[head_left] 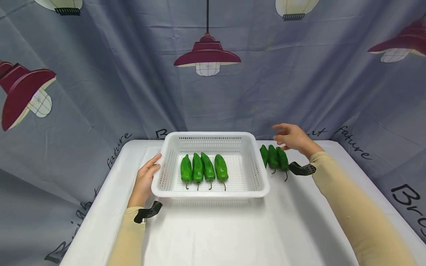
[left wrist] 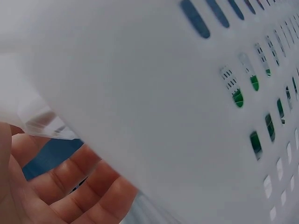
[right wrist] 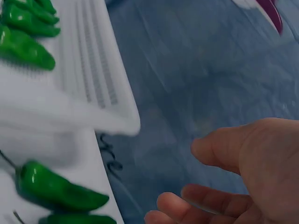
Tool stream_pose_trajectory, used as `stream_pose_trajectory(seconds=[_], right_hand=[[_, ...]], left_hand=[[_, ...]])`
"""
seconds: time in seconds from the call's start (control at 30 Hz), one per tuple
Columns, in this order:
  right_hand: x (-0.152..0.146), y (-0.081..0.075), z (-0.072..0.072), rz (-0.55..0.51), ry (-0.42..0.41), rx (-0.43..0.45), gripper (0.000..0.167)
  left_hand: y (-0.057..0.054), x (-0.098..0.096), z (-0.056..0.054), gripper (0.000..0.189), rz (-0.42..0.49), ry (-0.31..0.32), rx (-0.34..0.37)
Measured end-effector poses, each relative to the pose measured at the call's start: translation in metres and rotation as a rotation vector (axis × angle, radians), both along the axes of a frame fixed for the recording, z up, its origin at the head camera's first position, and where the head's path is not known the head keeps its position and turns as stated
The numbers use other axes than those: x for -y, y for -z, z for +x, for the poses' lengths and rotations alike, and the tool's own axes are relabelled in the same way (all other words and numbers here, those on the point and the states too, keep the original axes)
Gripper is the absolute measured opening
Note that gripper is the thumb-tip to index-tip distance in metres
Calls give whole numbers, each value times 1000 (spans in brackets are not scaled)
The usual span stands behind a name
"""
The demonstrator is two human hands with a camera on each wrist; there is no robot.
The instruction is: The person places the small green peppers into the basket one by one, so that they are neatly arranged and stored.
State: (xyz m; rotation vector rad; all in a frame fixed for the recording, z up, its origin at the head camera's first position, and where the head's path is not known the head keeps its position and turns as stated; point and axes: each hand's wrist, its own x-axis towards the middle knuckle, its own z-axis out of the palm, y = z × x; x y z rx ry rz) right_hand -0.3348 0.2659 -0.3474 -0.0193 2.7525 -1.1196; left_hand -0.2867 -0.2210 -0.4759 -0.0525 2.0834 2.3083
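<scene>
A white plastic basket [head_left: 213, 193] with slotted walls stands on the table, and several green peppers [head_left: 198, 168] lie side by side in it, stems toward the near side. My left hand [head_left: 145, 180] is at the basket's left side, its fingers [left wrist: 110, 191] lightly bent against the outer wall in the left wrist view. Three more green peppers [head_left: 273, 157] lie on the table just right of the basket, the leftmost partly hidden by its rim. Above and beyond them hovers my right hand [head_left: 293, 139], thumb and fingers apart, holding nothing; the right wrist view shows this hand [right wrist: 243, 172] too.
A white cloth covers the table [head_left: 213, 232]. Behind and on both sides hangs a grey-blue curtain [head_left: 213, 103] printed with red lamps and black lettering. Each wrist wears a black strap mount [head_left: 302, 169].
</scene>
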Motion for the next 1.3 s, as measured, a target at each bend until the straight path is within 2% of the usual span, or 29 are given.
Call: stream_pose_trajectory(seconds=[0.43,0.7,0.87,1.07,1.3], right_hand=[[-41,22,-4,29,123,-5,60],[-51,46,-7,15,177,25,63],[-54,62,-12,-11,212,62,64],[-53,83,-17,56,224,77,64],[-46,102,-23,136,196,110,68]], left_hand=[[1,0,1,50,14,-10,-23],[3,-1,1,50,32,9,-44],[3,-2,0,50,17,0,-20],[2,-3,-1,50,22,-6,-16],[2,-1,0,50,18,-14,-16]])
